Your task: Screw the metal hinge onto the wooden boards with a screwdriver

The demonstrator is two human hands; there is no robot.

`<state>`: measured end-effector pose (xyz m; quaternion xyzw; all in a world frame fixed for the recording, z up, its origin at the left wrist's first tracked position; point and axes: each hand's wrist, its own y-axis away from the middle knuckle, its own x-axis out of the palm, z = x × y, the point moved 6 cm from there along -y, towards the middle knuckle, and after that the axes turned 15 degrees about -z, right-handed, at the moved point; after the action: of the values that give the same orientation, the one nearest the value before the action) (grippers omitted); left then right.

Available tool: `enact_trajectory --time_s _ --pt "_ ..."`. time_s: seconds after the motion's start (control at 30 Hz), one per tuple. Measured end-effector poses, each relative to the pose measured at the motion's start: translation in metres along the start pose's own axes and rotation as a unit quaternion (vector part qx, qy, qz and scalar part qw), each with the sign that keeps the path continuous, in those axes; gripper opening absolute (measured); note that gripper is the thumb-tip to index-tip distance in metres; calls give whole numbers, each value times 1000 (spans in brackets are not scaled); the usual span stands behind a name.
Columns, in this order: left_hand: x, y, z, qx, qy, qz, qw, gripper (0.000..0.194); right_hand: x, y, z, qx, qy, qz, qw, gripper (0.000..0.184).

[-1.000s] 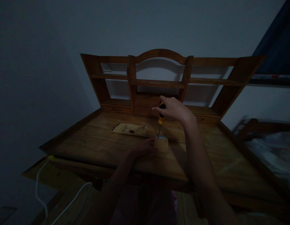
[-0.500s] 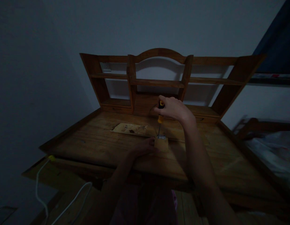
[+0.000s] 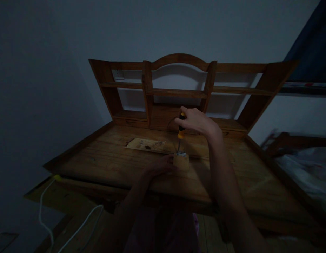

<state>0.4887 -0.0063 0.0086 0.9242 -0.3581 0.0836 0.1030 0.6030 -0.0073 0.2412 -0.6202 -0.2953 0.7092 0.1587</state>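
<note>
A screwdriver (image 3: 181, 133) with a yellow and black handle stands nearly upright, its top gripped by the fingers of my right hand (image 3: 195, 120). Its shaft reaches down to a small metal hinge (image 3: 181, 154) at the far edge of a small wooden block (image 3: 181, 163). The tip meets the hinge's left part; any screw there is too small to make out. My left hand (image 3: 163, 164) is closed against the block's left side, steadying it on the wooden desk (image 3: 107, 165). Some of its fingers are hidden in shadow.
Behind the hands lies a flat strip of torn, pale wood (image 3: 145, 144). A wooden shelf unit (image 3: 175, 92) rises along the desk's back. A white cable (image 3: 41, 211) hangs by the front left corner. White plastic or cloth (image 3: 305, 172) lies beyond the right edge.
My right hand and the screwdriver handle have shifted very slightly to the right. My left hand and the block stay in place.
</note>
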Motion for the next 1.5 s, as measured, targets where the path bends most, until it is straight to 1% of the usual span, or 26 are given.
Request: enact_trajectory --time_s 0.07,0.13,0.2,0.3,0.37,0.5,0.57,0.7,0.8,0.87,1.0,1.07,1.17,1.27,1.4,1.5 --pt "0 0 0 0 -2 5 1000 52 1 0 0 -10 -29 4 1000 27" --pt "0 1 0 -4 -5 0 1000 52 2 -1 0 -15 -41 1 999 23" --pt "0 1 0 -7 2 -7 1000 53 3 0 -1 -11 -25 -8 1000 27" --pt "2 1 0 -10 13 3 1000 54 3 -1 -1 -4 15 -22 1000 38" --pt "1 1 -1 -9 12 4 1000 54 3 -1 0 -8 19 -21 1000 42" --pt "-2 -2 2 -8 -1 -5 1000 55 4 0 2 -21 -27 -1 999 30" --pt "-4 -3 3 -7 -1 -13 1000 55 3 1 3 -20 -31 3 999 27" --pt "-4 -3 5 -20 1 -12 1000 57 1 3 0 -3 17 -9 1000 34" --pt "-4 -3 6 -26 0 -22 999 59 -1 3 -1 -1 42 -21 999 41" --pt "-5 -2 5 -25 2 -28 999 59 -1 2 -1 -8 29 -15 999 40" --pt "-3 -1 3 -17 1 -10 1000 56 -2 3 2 -28 -30 2 999 25" --pt "-2 -1 2 -10 1 -6 1000 55 -4 3 2 -28 -32 -3 999 23" --pt "-2 -1 2 -9 6 -9 1000 57 -3 3 0 -15 -11 -14 1000 24" --pt "-3 -1 4 -20 4 -13 1000 59 2 2 0 -14 -4 -3 1000 30" --pt "-2 -1 2 -7 0 -12 1000 55 7 0 2 -20 -39 15 999 32" --pt "-3 -1 3 -15 -3 -18 1000 54 8 0 3 -21 -49 20 998 31"
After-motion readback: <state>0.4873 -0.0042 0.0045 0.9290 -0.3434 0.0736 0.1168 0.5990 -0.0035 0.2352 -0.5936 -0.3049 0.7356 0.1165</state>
